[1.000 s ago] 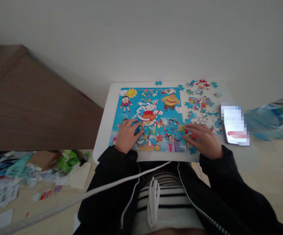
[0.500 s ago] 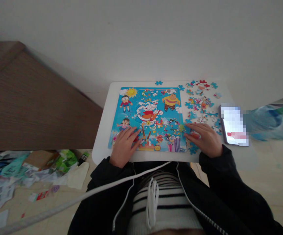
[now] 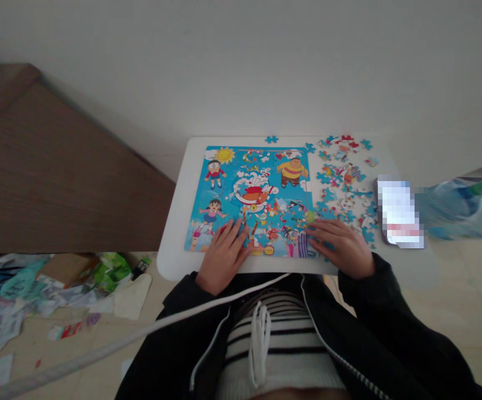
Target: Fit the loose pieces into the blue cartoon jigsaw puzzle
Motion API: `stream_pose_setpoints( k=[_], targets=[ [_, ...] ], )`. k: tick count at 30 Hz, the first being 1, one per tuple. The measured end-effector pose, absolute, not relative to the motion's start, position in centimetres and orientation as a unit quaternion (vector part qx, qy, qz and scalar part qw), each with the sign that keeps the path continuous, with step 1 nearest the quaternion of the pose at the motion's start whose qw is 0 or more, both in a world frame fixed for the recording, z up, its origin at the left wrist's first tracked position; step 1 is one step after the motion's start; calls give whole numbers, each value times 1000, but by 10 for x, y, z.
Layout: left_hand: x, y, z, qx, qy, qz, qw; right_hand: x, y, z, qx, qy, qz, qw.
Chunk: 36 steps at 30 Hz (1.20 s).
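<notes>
A puzzle board (image 3: 201,189) with a blue cartoon picture lies flat on the small white table (image 3: 174,222). Its middle is covered with a jumble of printed shapes around a red-and-white figure. My left hand (image 3: 224,255) rests palm down over the lower left part of the board, its fingers stretched out. At the lower right edge of the board is my right hand (image 3: 343,247), fingers extended and slightly apart, tips touching the board. Loose jigsaw pieces (image 3: 347,175) are heaped just beyond my right hand, partly hidden by it.
A phone (image 3: 399,211) lies at the table's right edge beside a clear plastic item (image 3: 466,203). One blue piece (image 3: 271,139) sits at the back edge. Brown wooden furniture (image 3: 78,183) stands to the left, with bags and papers (image 3: 69,283) on the floor. A white cord (image 3: 161,325) crosses in front.
My left hand has shifted a little to the right over the board. My right hand has moved slightly left, its fingertips now reaching over the board's right edge.
</notes>
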<state>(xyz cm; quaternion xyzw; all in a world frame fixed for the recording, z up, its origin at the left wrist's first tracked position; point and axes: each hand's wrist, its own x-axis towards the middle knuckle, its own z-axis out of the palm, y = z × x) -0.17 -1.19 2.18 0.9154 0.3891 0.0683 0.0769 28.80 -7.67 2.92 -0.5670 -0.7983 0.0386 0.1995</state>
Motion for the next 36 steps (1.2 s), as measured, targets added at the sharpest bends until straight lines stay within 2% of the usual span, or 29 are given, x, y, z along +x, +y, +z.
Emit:
stream_pose_setpoints(
  k=[9,17,26,36],
  targets=[
    [-1,-14,19,917,382,86,72,279,-88,24,-576,-793,23,199],
    [-32,-13,33,883,443,142,62,280,-85,28,-575,-795,31,189],
    [-18,-23,36,910,366,184,63,265,-77,35,-552,-808,40,202],
    [0,0,33,911,388,110,89,237,-55,29,-572,-812,30,115]
  ],
)
